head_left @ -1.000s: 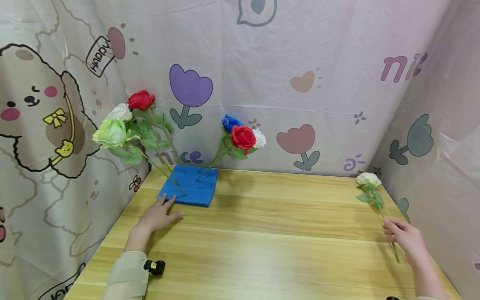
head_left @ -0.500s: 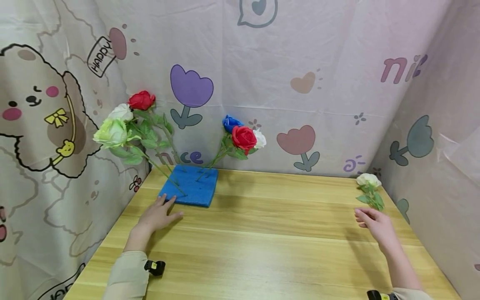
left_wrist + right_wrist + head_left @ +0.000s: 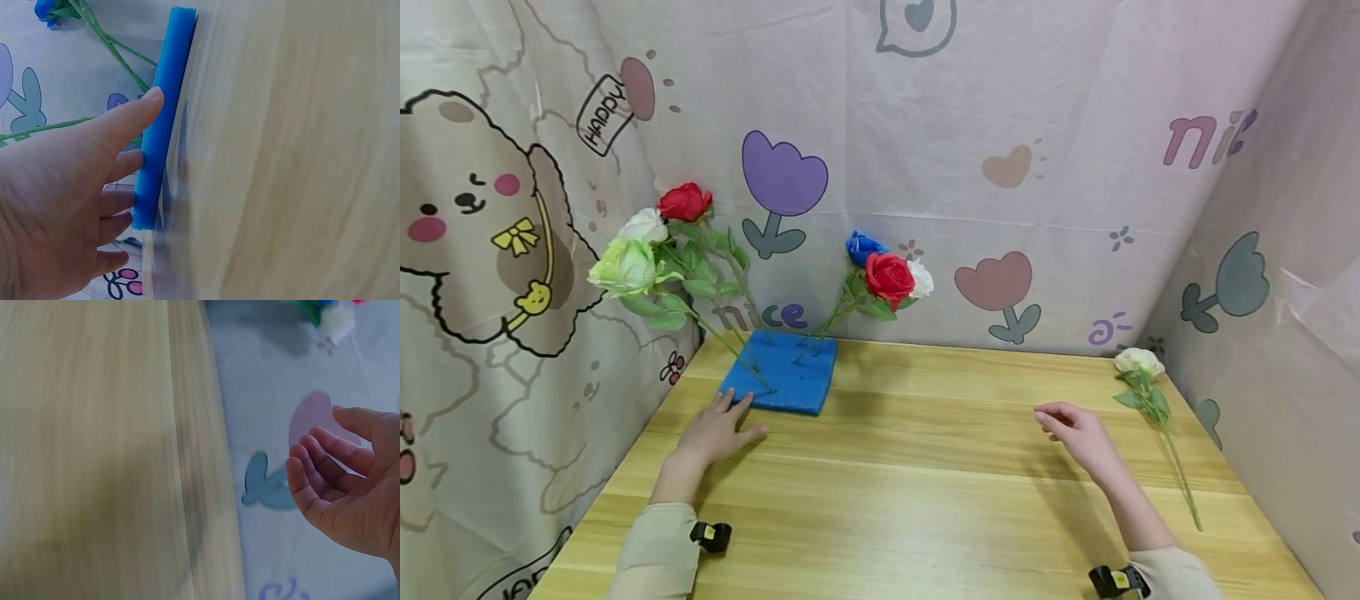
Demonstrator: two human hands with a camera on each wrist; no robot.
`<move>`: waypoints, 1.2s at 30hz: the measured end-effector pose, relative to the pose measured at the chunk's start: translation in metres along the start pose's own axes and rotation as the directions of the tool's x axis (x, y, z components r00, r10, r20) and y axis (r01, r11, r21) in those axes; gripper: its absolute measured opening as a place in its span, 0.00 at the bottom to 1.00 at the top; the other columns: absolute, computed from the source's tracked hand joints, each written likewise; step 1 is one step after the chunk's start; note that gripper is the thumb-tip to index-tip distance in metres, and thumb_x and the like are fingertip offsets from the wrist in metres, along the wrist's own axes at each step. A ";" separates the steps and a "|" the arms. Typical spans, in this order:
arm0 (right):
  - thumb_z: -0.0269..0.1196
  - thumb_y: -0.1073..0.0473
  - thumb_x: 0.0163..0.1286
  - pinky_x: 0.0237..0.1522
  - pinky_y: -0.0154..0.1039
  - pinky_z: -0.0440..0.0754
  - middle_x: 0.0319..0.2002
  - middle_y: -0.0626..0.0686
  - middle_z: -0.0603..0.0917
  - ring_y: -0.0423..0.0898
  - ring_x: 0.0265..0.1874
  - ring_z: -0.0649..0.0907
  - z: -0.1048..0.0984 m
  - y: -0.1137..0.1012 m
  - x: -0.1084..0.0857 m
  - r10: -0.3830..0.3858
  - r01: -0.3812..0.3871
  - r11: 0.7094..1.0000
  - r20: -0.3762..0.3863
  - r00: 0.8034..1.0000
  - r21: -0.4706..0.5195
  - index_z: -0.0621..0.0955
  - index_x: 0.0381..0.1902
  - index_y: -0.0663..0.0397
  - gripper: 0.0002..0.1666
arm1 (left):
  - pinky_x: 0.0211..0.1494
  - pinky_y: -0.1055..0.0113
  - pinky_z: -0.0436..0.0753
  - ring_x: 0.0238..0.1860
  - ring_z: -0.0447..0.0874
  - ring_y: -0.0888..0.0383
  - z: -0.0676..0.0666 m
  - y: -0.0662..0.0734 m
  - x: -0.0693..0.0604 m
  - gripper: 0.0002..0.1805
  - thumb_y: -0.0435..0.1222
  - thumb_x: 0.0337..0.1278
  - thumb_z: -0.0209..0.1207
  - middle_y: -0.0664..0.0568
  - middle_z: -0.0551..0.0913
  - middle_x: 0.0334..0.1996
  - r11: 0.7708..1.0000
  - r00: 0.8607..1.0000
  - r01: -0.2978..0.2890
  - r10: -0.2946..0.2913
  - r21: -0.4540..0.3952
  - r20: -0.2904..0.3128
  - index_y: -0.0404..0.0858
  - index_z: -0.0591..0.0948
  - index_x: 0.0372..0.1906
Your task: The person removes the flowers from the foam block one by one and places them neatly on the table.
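Observation:
My left hand [image 3: 713,432] rests at the near left edge of a blue foam board [image 3: 797,392], fingers spread and fingertips touching it; the left wrist view shows the thumb along the board's [image 3: 164,125] edge. Artificial roses stand in the board: a pale green rose [image 3: 623,267], a white rose [image 3: 644,227] and a red rose [image 3: 685,202] lean left, while a blue rose [image 3: 863,247], another red rose [image 3: 889,279] and another white rose [image 3: 921,279] lean right. Over the table's right half hovers my right hand [image 3: 1078,435], holding nothing, fingers loosely bent. Beyond it a single white rose [image 3: 1138,364] lies on the table.
The wooden table [image 3: 910,500] meets a printed curtain [image 3: 910,150] at its back, left and right sides. A small black wrist camera [image 3: 711,536] sits on the left sleeve, and another black camera [image 3: 1116,581] on the right one.
My right hand has let go of the single white rose at the right and moved left, away from it. The rose stays lying there. My left hand has kept its place on the board.

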State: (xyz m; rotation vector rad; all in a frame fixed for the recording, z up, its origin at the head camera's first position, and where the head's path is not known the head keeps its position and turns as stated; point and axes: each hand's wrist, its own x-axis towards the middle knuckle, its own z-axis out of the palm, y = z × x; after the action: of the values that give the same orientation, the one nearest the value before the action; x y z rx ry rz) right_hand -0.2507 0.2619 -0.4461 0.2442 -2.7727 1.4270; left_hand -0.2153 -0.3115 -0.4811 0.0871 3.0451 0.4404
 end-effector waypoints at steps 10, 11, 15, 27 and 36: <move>0.61 0.55 0.71 0.36 0.31 0.83 0.42 0.59 0.87 0.39 0.36 0.82 0.050 -0.024 0.017 -0.094 0.096 0.995 0.088 0.992 -0.022 0.83 0.49 0.65 0.19 | 0.70 0.28 0.53 0.74 0.46 0.28 0.001 -0.001 -0.002 0.46 0.62 0.62 0.53 0.27 0.51 0.74 1.000 1.000 0.002 -0.002 -0.003 -0.007 0.37 0.59 0.75; 0.62 0.55 0.70 0.36 0.31 0.83 0.42 0.58 0.87 0.40 0.37 0.83 0.055 -0.027 0.018 -0.099 0.102 0.994 0.094 0.991 -0.026 0.83 0.49 0.64 0.18 | 0.70 0.28 0.53 0.74 0.46 0.28 0.000 0.000 -0.002 0.46 0.62 0.62 0.53 0.26 0.51 0.74 1.000 1.000 0.002 -0.002 -0.006 -0.008 0.37 0.59 0.75; 0.63 0.55 0.69 0.36 0.30 0.82 0.42 0.56 0.88 0.42 0.38 0.83 0.076 -0.037 0.023 -0.135 0.141 0.989 0.129 0.982 -0.033 0.84 0.48 0.63 0.17 | 0.70 0.28 0.53 0.74 0.46 0.28 0.000 0.000 -0.002 0.46 0.62 0.62 0.53 0.27 0.51 0.74 1.000 1.000 0.002 -0.002 -0.003 -0.007 0.37 0.59 0.75; 0.62 0.53 0.70 0.41 0.33 0.82 0.41 0.53 0.88 0.45 0.40 0.85 0.129 -0.061 0.034 -0.275 0.283 0.959 0.266 0.924 0.008 0.85 0.46 0.61 0.17 | 0.70 0.29 0.54 0.74 0.46 0.28 0.002 -0.002 0.000 0.46 0.62 0.62 0.52 0.27 0.51 0.74 1.000 1.000 -0.001 0.001 0.002 -0.009 0.37 0.59 0.75; 0.61 0.52 0.70 0.44 0.34 0.83 0.43 0.53 0.88 0.47 0.43 0.85 0.161 -0.077 0.043 -0.312 0.305 0.950 0.323 0.894 0.074 0.84 0.50 0.61 0.19 | 0.70 0.28 0.54 0.74 0.46 0.28 0.001 -0.002 0.000 0.46 0.62 0.62 0.53 0.27 0.50 0.74 1.000 1.000 -0.005 0.005 0.001 -0.015 0.36 0.59 0.75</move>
State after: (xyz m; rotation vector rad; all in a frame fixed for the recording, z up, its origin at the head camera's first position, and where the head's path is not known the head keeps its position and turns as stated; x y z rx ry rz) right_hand -0.2726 0.0819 -0.4740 0.9642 -2.7852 1.4459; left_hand -0.2153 -0.3126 -0.4830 0.0921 3.0600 0.4421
